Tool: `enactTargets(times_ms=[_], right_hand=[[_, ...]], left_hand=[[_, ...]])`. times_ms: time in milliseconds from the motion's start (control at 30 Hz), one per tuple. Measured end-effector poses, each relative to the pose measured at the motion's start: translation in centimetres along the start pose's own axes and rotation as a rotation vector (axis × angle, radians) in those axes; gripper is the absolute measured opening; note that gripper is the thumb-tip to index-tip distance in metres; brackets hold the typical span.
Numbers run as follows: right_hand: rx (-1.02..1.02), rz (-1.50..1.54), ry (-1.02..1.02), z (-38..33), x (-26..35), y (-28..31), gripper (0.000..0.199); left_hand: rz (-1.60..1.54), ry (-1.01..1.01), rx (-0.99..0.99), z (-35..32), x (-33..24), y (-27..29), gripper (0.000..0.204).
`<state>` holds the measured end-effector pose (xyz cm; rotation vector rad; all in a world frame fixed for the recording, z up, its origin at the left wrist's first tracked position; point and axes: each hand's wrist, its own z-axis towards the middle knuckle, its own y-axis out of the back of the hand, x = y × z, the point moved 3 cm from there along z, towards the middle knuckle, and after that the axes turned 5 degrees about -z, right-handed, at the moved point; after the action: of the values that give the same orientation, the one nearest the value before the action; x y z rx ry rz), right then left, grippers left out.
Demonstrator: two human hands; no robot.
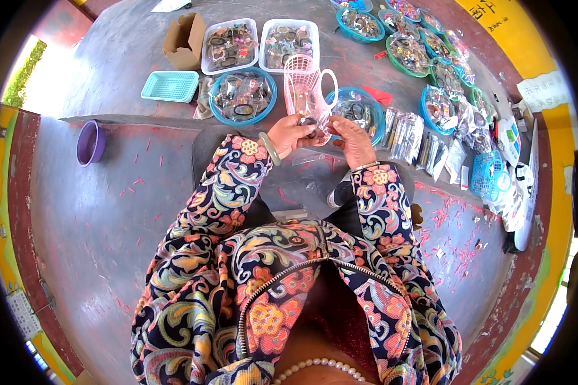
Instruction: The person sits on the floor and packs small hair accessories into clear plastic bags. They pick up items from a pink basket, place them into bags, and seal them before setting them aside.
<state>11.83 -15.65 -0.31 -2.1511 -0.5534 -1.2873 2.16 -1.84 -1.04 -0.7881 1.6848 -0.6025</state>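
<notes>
Between my two hands is a pink mesh plastic basket (300, 80) with a looped handle, tipped so that its near end lies at my fingers. My left hand (289, 135) is closed at the basket's near left side, its fingertips by a small dark ring-shaped item (309, 123). Whether that item is gripped or only lies in the basket, I cannot tell. On the other side my right hand (354, 142) pinches the near right edge of the basket. Just beyond my hands, a round blue basket (273, 106) of bagged trinkets stands left and another blue basket (380, 125) right.
Two white trays (203, 61) of bagged goods stand at the back, beside an open cardboard box (182, 42) and a turquoise tray (170, 85). Several filled baskets crowd the far right. Bagged pens (401, 135) lie nearer. A purple tub (91, 142) is at left.
</notes>
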Motion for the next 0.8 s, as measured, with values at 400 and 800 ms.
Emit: enactTargets(times_ms=[400,800], right_hand=[[0.183,0.032,-0.046,1.4,-1.9,-1.2,0.014],[0.134,0.248,-0.102,1.6,-2.8,-2.2,0.008]], left_hand=[[0.032,0.09,0.062,0.7,1.4,0.6,0.04],[0.226,0.147,0.069,0.3,1.0,-0.3,0.034]])
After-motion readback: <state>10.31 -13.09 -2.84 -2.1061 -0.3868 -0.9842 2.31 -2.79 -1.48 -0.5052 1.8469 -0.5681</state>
